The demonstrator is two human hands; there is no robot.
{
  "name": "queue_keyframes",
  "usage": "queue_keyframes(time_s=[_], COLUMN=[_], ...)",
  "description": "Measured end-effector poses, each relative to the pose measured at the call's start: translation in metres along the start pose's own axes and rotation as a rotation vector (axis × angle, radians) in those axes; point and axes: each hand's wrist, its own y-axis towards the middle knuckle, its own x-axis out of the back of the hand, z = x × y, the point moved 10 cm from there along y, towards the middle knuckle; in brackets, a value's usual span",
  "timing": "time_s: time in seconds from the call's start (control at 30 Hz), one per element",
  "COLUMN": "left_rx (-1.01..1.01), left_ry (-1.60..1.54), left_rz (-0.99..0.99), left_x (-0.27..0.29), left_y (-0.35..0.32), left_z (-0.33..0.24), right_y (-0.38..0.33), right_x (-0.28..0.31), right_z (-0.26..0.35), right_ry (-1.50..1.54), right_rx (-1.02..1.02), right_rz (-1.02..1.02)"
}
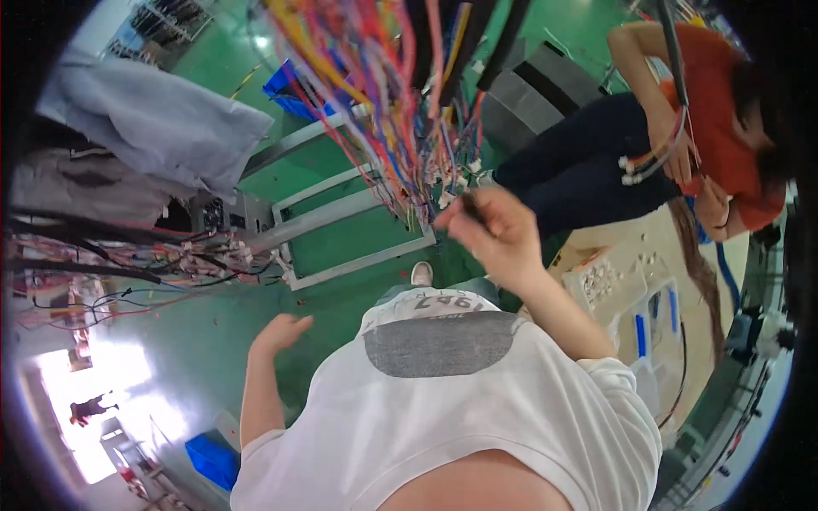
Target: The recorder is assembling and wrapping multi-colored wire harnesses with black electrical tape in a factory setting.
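A thick bundle of multicoloured wires (375, 94) hangs down ahead of me, with small white connectors among its lower ends. My right hand (498, 238) is raised beside those ends, thumb and fingers pinched round a small black object (473, 207). Its kind is hidden by the fingers and slightly blurred. Low on the left, apart from the wires, my left hand (283, 332) hangs with loosely bent fingers and nothing visible in it.
Grey metal frame bars (358, 268) lie over the green floor ahead. More wiring (170, 264) and grey cloth (162, 119) are at the left. At the right, a person in an orange top (716, 102) handles wires beside a table (682, 375) with a box of white connectors (596, 281).
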Motion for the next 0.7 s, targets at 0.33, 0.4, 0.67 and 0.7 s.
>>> queue_keyframes(time_s=[0.33, 0.4, 0.67, 0.7], left_rx=[-1.617, -1.71, -1.426, -1.281], left_ry=[-0.169, -0.086, 1.299, 1.488], left_rz=[-0.568, -0.986, -1.124, -1.056], left_x=[0.101, 0.127, 0.064, 0.057], left_y=[-0.252, -0.276, -0.266, -0.247], left_z=[-0.37, -0.383, -0.462, -0.465], right_y=[0.069, 0.063, -0.007, -0.023], right_x=[0.033, 0.042, 0.064, 0.058], right_z=[0.071, 0.06, 0.014, -0.009], right_ry=[-0.678, -0.509, -0.046, -0.04], right_rx=[0.405, 0.323, 0.046, -0.161], right_rz=[-0.7, -0.611, 0.153, 0.286])
